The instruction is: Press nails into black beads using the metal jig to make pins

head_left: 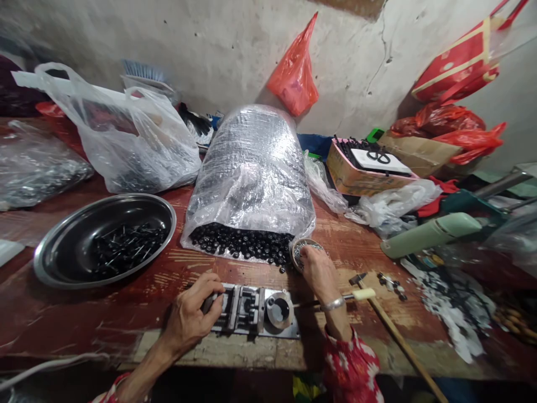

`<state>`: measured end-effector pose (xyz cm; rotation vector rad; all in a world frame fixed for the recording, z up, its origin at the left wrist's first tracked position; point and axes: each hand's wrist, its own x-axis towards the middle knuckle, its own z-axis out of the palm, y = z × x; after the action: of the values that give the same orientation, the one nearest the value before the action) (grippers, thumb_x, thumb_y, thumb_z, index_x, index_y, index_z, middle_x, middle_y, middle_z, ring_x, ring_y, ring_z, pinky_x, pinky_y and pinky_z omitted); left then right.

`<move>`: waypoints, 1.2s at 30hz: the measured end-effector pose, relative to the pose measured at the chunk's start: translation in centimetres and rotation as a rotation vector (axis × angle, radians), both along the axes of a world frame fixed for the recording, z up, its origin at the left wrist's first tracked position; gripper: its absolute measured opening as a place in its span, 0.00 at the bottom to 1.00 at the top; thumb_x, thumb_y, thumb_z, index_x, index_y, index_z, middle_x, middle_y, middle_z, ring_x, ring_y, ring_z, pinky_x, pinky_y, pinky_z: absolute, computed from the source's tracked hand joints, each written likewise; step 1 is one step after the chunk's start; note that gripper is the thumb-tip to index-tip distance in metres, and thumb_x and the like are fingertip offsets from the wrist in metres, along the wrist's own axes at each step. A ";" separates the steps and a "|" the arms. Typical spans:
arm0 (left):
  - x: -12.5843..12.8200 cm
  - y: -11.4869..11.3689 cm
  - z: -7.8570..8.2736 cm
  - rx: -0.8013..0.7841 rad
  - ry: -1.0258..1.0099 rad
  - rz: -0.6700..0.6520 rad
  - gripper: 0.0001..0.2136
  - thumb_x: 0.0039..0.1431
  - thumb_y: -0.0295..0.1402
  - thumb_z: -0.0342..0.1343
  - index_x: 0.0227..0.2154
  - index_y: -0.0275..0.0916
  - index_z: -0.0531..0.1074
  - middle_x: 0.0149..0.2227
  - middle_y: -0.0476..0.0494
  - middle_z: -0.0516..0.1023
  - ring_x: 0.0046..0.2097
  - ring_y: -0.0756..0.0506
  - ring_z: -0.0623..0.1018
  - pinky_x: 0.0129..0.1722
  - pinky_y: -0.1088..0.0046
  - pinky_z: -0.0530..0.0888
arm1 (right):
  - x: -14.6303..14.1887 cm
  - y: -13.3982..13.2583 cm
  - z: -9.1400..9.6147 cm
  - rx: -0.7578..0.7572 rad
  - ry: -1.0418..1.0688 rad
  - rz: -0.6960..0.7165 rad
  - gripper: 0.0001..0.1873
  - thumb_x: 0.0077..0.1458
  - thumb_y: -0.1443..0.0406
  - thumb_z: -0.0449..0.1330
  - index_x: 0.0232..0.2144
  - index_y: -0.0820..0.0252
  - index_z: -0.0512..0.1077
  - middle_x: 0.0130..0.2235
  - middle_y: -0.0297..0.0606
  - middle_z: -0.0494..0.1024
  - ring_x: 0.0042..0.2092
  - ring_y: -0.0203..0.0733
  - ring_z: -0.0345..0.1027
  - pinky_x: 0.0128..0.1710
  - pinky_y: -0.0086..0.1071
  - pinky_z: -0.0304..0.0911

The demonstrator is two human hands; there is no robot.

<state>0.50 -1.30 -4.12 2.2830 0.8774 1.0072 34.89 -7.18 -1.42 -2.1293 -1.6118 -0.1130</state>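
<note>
My left hand [195,308] is closed around a small dark piece [207,303] at the left end of a metal jig [232,307]; most of that piece is hidden by the fingers. The jig lies near the table's front edge and carries slotted blocks and a round metal cup [278,310] on its right. My right hand [319,273] reaches into a small round bowl [296,246] of small metal pieces, fingertips pinched together among them. What they hold, if anything, is hidden. Black round parts [247,244] spill from the mouth of a large plastic bag [255,168] behind the jig.
At left, a steel basin [46,263] holds black parts with metal shafts. A screwdriver with a pale handle [363,294] and a hammer [398,330] lie to the right. Beyond them are a green bottle [432,235] and scraps [455,308]. A carton [356,183] stands at the back.
</note>
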 end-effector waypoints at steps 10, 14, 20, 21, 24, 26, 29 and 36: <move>0.0 0.0 -0.4 0.022 -0.002 0.014 0.06 0.63 0.26 0.53 0.40 0.41 0.73 0.47 0.42 0.78 0.50 0.46 0.80 0.50 0.72 0.77 | 1.1 -0.3 -0.9 0.132 0.075 -0.049 0.16 0.64 0.68 0.48 0.47 0.60 0.73 0.45 0.47 0.80 0.45 0.47 0.73 0.45 0.39 0.66; -0.1 0.1 -0.6 0.017 0.008 0.015 0.06 0.64 0.27 0.53 0.41 0.41 0.74 0.48 0.41 0.77 0.51 0.45 0.80 0.51 0.71 0.77 | 1.0 -0.4 -0.7 0.127 0.066 -0.032 0.16 0.66 0.67 0.48 0.46 0.60 0.75 0.44 0.47 0.79 0.45 0.47 0.72 0.46 0.39 0.66; -0.1 0.1 -0.6 0.034 -0.001 0.015 0.06 0.64 0.28 0.54 0.41 0.41 0.74 0.48 0.41 0.77 0.52 0.45 0.80 0.53 0.70 0.77 | 0.1 1.1 -0.6 0.047 -0.011 -0.036 0.10 0.60 0.70 0.55 0.35 0.56 0.76 0.38 0.42 0.76 0.41 0.45 0.67 0.40 0.36 0.59; -0.1 0.1 -0.6 0.036 -0.002 0.019 0.06 0.64 0.28 0.54 0.40 0.41 0.74 0.48 0.41 0.78 0.52 0.45 0.80 0.53 0.71 0.77 | 0.1 1.3 -0.6 0.043 -0.016 -0.039 0.09 0.60 0.70 0.55 0.33 0.56 0.76 0.37 0.41 0.76 0.40 0.45 0.66 0.40 0.35 0.58; 0.0 0.0 -0.3 0.045 -0.007 0.022 0.06 0.63 0.27 0.53 0.40 0.41 0.74 0.47 0.42 0.78 0.50 0.45 0.80 0.51 0.72 0.77 | 0.1 1.3 -0.6 0.057 -0.013 -0.056 0.09 0.62 0.69 0.54 0.32 0.56 0.74 0.37 0.40 0.75 0.39 0.43 0.65 0.39 0.34 0.57; 0.1 0.0 -0.2 0.050 -0.007 0.019 0.07 0.63 0.27 0.53 0.41 0.41 0.74 0.47 0.42 0.78 0.50 0.46 0.80 0.50 0.73 0.77 | 0.3 1.0 -0.6 0.083 0.002 -0.077 0.11 0.64 0.68 0.52 0.35 0.57 0.73 0.37 0.40 0.74 0.39 0.43 0.66 0.39 0.34 0.58; 0.1 0.0 -0.2 0.049 -0.007 0.019 0.06 0.64 0.27 0.53 0.40 0.41 0.74 0.47 0.42 0.78 0.51 0.46 0.80 0.50 0.73 0.77 | 0.6 0.6 -0.5 0.104 0.017 -0.088 0.12 0.67 0.67 0.48 0.38 0.58 0.72 0.39 0.42 0.74 0.41 0.45 0.66 0.42 0.35 0.60; -0.1 0.1 -0.8 0.033 0.007 0.011 0.06 0.65 0.28 0.53 0.40 0.41 0.74 0.48 0.42 0.77 0.52 0.45 0.79 0.52 0.72 0.76 | 0.1 1.2 -0.4 0.019 -0.004 -0.032 0.08 0.62 0.69 0.56 0.32 0.55 0.74 0.38 0.40 0.74 0.40 0.43 0.64 0.39 0.34 0.55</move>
<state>0.44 -1.20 -4.92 2.3122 0.8829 1.0264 34.96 -5.97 -1.85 -2.1427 -1.5730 -0.1425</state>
